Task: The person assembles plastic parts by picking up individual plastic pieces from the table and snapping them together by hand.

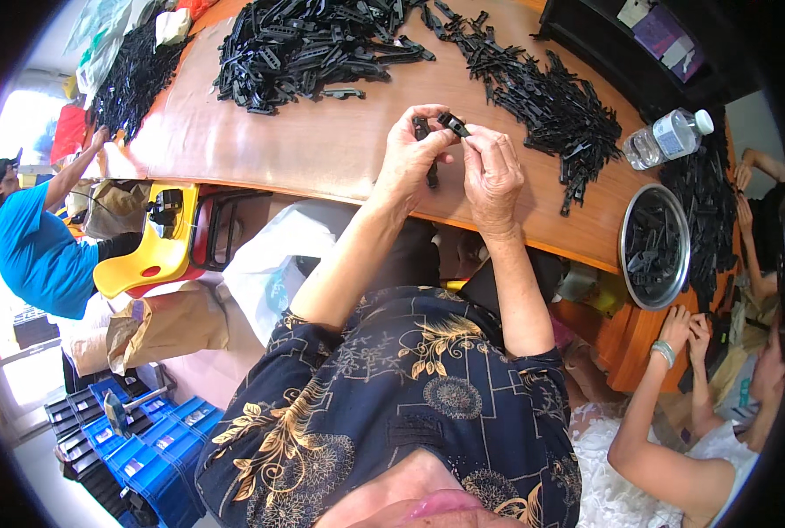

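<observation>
Above the table's near edge, my left hand point(407, 163) is closed around dark plastic pieces point(430, 174), partly hidden by its fingers. A small black plastic part point(453, 124) with an opening in it sits between my two hands. My left thumb and fingers grip one end of it. My right hand point(494, 182) pinches its other end with thumb and fingertips. Beyond my hands lies a large heap of long black plastic parts point(295, 57). To the right spreads a second heap of smaller black parts point(546, 101).
On the brown table point(181, 132), a clear bottle point(669, 139) lies near a round metal tray point(624, 255) of black parts. Co-workers' hands point(674, 333) are at the right; a person in blue point(45, 242) sits left. Blue bins point(150, 453) and a yellow chair point(159, 255) stand left.
</observation>
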Demonstrator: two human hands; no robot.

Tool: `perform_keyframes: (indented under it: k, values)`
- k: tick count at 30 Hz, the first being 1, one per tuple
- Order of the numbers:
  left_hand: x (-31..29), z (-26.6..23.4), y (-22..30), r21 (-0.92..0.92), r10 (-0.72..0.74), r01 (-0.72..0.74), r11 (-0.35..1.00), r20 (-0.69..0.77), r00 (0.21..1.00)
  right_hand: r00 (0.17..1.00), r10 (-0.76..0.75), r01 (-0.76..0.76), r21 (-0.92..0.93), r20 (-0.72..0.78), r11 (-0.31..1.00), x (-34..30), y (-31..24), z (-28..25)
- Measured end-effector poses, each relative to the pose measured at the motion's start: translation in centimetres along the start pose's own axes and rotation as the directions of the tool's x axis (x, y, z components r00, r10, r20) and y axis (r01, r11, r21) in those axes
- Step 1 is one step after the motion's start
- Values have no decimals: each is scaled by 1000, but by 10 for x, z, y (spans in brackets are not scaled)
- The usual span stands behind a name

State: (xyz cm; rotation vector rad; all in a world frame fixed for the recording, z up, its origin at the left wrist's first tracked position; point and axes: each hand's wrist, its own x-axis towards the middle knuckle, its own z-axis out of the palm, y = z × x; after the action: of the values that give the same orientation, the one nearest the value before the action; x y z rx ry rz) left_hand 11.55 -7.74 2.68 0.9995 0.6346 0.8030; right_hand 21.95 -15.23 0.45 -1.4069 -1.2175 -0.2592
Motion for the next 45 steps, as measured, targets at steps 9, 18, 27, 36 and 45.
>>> perform_keyframes:
  k: [9, 18, 27, 36, 45]
  values:
    - [5, -13, -2, 48, -24, 28, 998, -88, 996, 980, -166, 176, -90, 113, 980, 0, -3, 13]
    - [9, -41, 0, -49, 28, -33, 998, -95, 995, 974, -123, 142, -88, 191, 986, 11, -19, 25]
    - [0, -62, 24, -3, 136, -136, 991, 68, 988, 609, 468, -718, 195, 640, 668, 16, -15, 23]
    - [-1, -65, 16, -24, 167, -166, 986, 99, 981, 610, 457, -737, 252, 647, 627, 10, -23, 23]
    - [-1, -59, 3, -80, 119, -108, 991, 141, 983, 687, 489, -673, 217, 537, 707, -1, -23, 18]
